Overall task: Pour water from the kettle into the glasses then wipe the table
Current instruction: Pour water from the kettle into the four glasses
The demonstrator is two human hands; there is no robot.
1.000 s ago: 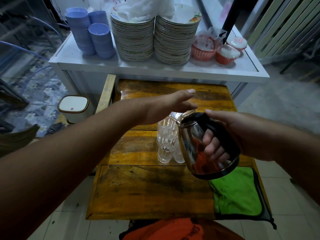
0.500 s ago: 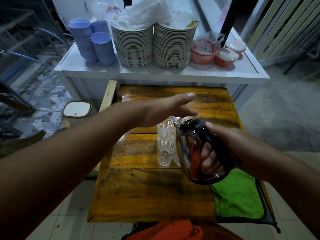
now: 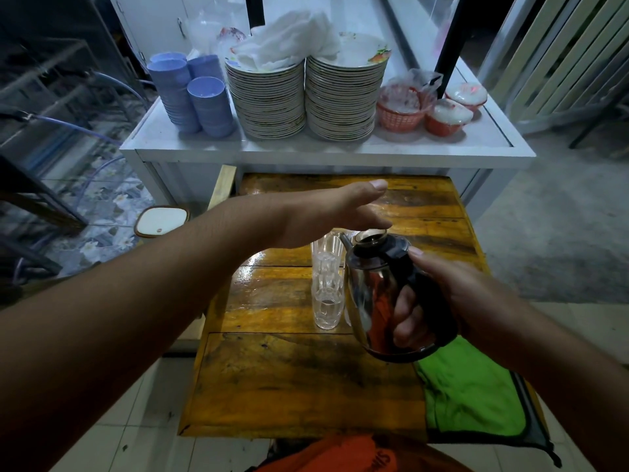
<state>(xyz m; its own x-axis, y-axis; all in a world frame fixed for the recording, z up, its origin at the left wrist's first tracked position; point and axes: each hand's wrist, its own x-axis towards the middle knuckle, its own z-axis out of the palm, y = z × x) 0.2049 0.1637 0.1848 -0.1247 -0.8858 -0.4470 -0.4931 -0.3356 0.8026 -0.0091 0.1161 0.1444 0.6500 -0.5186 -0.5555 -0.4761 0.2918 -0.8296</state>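
Observation:
My right hand [image 3: 452, 294] grips the black handle of a steel kettle [image 3: 377, 294], held nearly upright above the wooden table [image 3: 289, 379], its spout next to the glasses. Several clear glasses [image 3: 327, 284] stand in a tight group at the table's middle; the nearest holds a little water. My left hand [image 3: 333, 212] hovers flat and open over the glasses and the kettle's lid, holding nothing. A green cloth [image 3: 473, 400] lies on the table's near right corner, partly under the kettle in view.
Behind the table stands a white counter [image 3: 326, 153] with two tall stacks of plates [image 3: 306, 93], blue bowls [image 3: 194, 93] and red baskets [image 3: 425, 107]. A small white-lidded bin [image 3: 161, 221] sits on the floor at left. The table's surface looks wet.
The kettle has tipped back from a pouring tilt to nearly upright and come down a little. My left hand stays flat above the glasses.

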